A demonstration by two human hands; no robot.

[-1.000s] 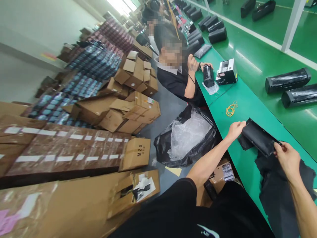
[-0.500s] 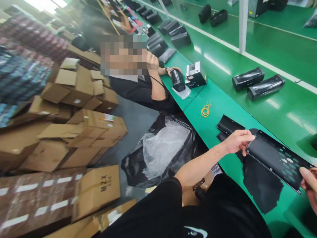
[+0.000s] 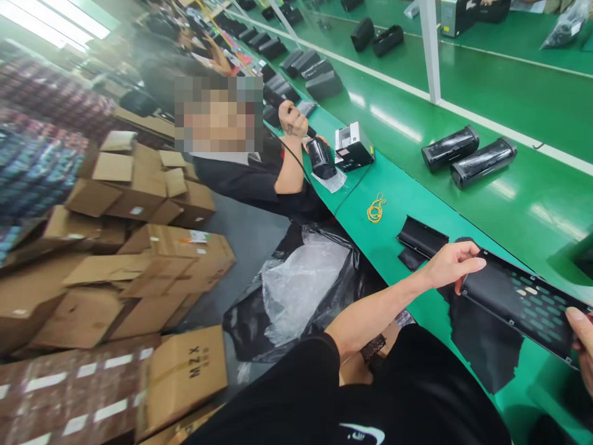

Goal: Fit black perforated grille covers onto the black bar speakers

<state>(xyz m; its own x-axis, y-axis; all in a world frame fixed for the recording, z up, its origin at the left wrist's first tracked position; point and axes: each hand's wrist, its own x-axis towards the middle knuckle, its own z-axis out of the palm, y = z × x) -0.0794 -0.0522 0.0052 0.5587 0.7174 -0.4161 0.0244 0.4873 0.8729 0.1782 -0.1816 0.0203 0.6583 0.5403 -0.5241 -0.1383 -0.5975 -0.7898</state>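
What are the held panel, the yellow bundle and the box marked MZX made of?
Panel: probably satin black plastic, given its soft sheen and slotted, thin form.
Yellow bundle: perhaps cord or rubber bands; thin loops show, finish unclear.
Box: matte cardboard, by its brown, printed face.

Your black panel (image 3: 495,284) at right of the frame looks like smooth, low-sheen plastic, the green table (image 3: 403,201) smooth, the crumpled film (image 3: 301,281) at lower centre glossy plastic, the boxes (image 3: 180,256) at left matt cardboard.
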